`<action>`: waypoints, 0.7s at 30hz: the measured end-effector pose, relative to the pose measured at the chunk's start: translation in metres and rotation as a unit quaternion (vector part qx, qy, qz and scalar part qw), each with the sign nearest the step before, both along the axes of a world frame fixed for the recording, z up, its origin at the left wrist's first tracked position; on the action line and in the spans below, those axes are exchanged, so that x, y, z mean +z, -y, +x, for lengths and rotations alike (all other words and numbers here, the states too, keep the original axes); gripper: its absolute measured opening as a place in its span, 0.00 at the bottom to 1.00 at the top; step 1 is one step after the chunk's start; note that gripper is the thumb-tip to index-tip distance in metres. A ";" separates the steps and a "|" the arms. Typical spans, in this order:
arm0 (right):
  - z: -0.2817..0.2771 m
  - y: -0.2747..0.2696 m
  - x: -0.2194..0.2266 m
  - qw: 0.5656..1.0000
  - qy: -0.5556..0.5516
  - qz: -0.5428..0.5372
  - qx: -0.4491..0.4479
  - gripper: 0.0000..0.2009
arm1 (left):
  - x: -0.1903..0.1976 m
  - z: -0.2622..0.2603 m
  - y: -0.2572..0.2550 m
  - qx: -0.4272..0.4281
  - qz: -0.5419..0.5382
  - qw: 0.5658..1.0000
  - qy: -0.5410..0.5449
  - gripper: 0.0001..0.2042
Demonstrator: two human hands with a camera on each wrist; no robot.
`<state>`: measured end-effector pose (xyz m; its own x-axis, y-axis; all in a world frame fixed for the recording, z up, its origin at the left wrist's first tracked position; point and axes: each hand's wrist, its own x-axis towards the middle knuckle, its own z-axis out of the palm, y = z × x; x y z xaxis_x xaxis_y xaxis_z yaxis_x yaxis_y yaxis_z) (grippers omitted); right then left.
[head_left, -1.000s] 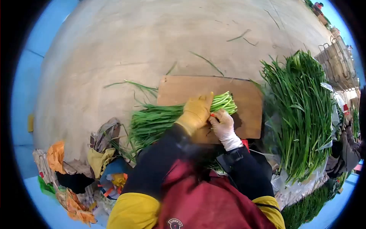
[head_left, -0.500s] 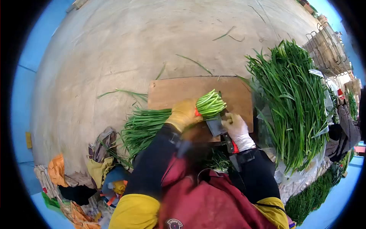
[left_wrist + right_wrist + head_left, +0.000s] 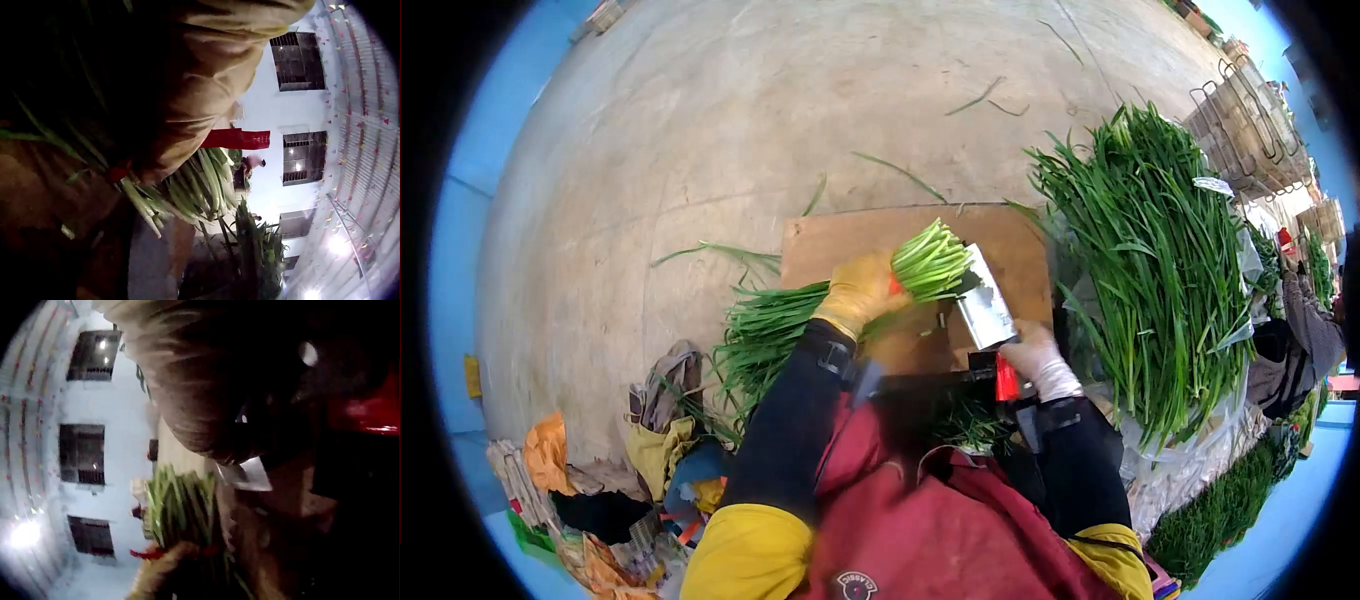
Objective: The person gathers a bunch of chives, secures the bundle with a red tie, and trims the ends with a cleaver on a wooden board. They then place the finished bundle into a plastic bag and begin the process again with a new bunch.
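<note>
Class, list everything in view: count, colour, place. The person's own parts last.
Board: one, brown, centre
Bunch: one, green, over board
Tie: one, red, around bunch
Cleaver: one, silver and red, over board
Leafy piles: at least two, green, right
Loose leaves: several, green, floor
Wire basket: one, brownish, upper right
Cloths and bags: uncounted, mixed colours, lower left
Windows: several, dark, pale wall
Garment: one, maroon, bottom centre
Sleeves: two, black and yellow, below hands
Left hand: one, yellow-gloved, gripping bunch
Right hand: one, white-gloved, gripping cleaver
</note>
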<state>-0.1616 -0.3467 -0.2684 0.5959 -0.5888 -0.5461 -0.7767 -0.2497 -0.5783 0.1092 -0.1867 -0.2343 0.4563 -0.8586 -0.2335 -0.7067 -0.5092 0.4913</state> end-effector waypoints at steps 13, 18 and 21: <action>0.004 -0.012 -0.038 0.965 0.171 -0.197 0.040 0.22 | 0.006 -0.018 -0.006 -0.024 -0.015 1.000 -0.006 0.45; 0.013 -0.020 -0.024 0.943 0.217 -0.251 0.014 0.24 | 0.009 -0.016 -0.006 -0.019 0.045 0.999 -0.019 0.50; 0.017 -0.034 0.001 0.973 0.135 -0.168 0.083 0.22 | -0.001 -0.014 -0.007 -0.002 0.020 1.000 -0.005 0.46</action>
<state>-0.1447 -0.3124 -0.2670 0.7928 -0.5908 -0.1495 -0.5407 -0.5687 -0.6199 0.0954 -0.1801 -0.2352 0.4501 -0.8503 -0.2729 -0.7044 -0.5259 0.4767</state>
